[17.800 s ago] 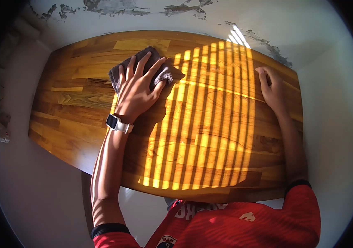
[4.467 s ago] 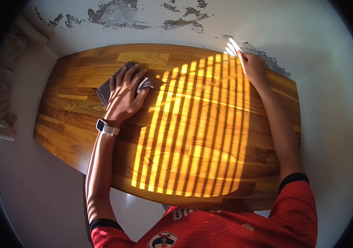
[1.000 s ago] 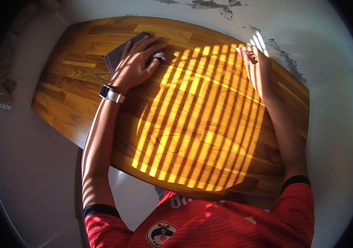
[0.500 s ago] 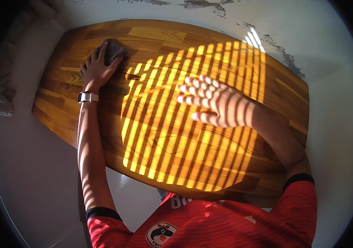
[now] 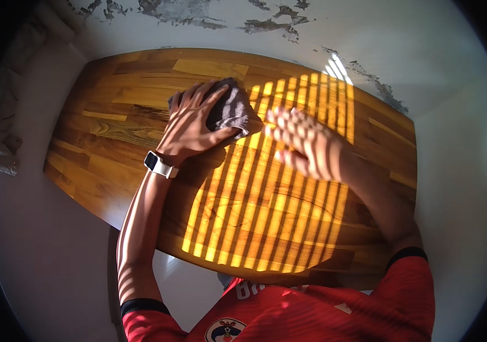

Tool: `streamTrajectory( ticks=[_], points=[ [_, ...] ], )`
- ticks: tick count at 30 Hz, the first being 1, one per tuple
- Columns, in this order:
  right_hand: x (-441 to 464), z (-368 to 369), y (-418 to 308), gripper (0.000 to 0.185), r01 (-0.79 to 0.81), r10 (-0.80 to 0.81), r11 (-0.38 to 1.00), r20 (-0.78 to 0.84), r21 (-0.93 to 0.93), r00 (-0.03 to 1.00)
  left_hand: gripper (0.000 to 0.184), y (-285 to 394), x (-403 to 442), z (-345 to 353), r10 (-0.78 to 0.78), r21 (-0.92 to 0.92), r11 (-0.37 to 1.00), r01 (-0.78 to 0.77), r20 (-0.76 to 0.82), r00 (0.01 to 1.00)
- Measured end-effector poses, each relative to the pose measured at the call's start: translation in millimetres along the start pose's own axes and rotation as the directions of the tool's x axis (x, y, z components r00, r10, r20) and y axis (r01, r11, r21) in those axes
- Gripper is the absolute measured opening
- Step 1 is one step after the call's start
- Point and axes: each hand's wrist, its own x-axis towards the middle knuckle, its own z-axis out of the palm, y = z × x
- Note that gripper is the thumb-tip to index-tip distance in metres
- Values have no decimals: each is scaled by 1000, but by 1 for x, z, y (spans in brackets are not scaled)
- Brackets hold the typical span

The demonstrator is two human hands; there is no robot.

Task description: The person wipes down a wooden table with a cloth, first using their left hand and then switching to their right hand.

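The cloth (image 5: 232,108) is out and in use on the desk (image 5: 101,139), so I'd judge the work to be under way rather than finished. It lies a little crumpled toward the far edge, by the wall (image 5: 112,40), about midway between the left and right edges, where the barred sunlight (image 5: 255,216) begins. The left hand (image 5: 191,128) is laid over it, fingers apart and resting on the fabric, not clamped. The right hand (image 5: 317,147) is near it, within the stripes, its fingers roughly together and the thumb apart, with nothing I can see in its hold; it's blurred, so I can't tell whether it touches the desk or hangs just above. As for what's done, I see no line or streak parting a finished area from an unfinished one, whether along the near edge or at the corners. The cloth hasn't been set aside.
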Motion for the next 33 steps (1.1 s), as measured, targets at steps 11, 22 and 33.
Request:
streamTrajectory(
  ticks=[11,22,33],
  points=[
    [-3,-11,97,58,-245,115,914,-375,-322,920,96,-92,-24,-31,-563,94,822,562,-8,826],
    [-59,15,43,31,-117,75,992,-522,-49,850,96,53,-11,2,164,-58,985,-164,-3,986],
    [-153,1,28,38,-395,420,903,-536,167,733,95,-16,41,27,-13,98,995,22,-91,996]
  ],
)
